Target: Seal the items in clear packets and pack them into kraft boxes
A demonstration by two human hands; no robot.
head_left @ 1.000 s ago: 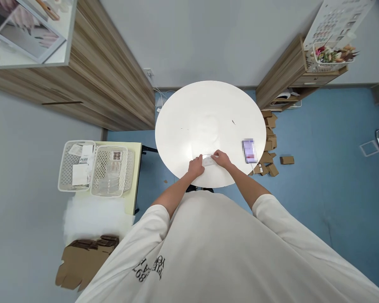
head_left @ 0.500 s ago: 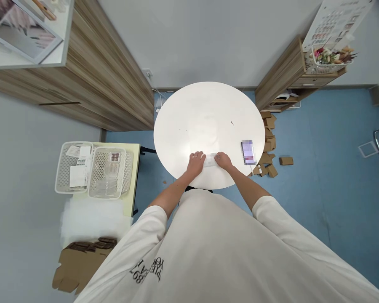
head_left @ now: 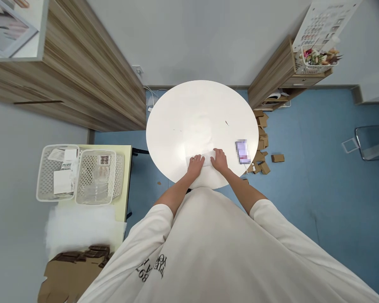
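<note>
A whitish, translucent strip of what looks like soft packing wrap [head_left: 209, 159] lies near the front edge of the round white table [head_left: 164, 109]. Its thin sheet stretches away from me across the tabletop, hard to see against the white. My left hand [head_left: 195, 166] rests on the near, folded end at its left, fingers laid out over it. At the right end, my right hand [head_left: 220, 160] touches the wrap with fingers extended and the thumb apart. Whether anything lies inside the fold cannot be seen.
A phone [head_left: 243, 151] with a cable lies right of my hands. On the left side table stand white baskets [head_left: 77, 168], a stack of white sheets [head_left: 82, 225] and flattened cardboard [head_left: 69, 273]. Small cardboard boxes [head_left: 261, 139] lie on the floor at right.
The right hand has gone from bent fingers at the wrap's end to fingers stretched out on it. The left hand stays on the wrap. The whole view has shifted slightly.
</note>
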